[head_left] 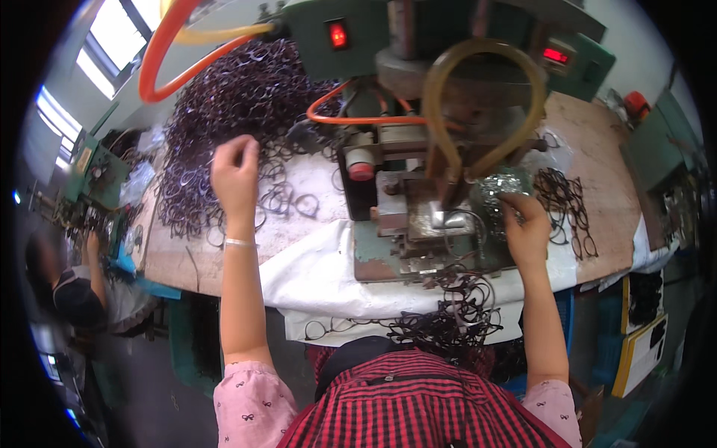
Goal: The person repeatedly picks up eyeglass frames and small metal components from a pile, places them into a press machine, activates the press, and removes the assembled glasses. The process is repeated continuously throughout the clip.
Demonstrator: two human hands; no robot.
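My left hand hovers over the near edge of a big heap of dark eyeglass frames, fingers curled toward the thumb. Anything between those fingertips is too small or hidden to make out. On the other side, my right hand pinches beside a clear bag or tray of small shiny metal pieces; what it holds cannot be seen. Between the hands stands a green bench machine with a metal fixture block under its head. More eyeglass frames lie in a tangle at my lap.
A red push button, an orange air hose and a looped translucent tube surround the machine. Further eyeglass frames lie at the right. White sheeting covers the table's front edge. Another person sits at far left.
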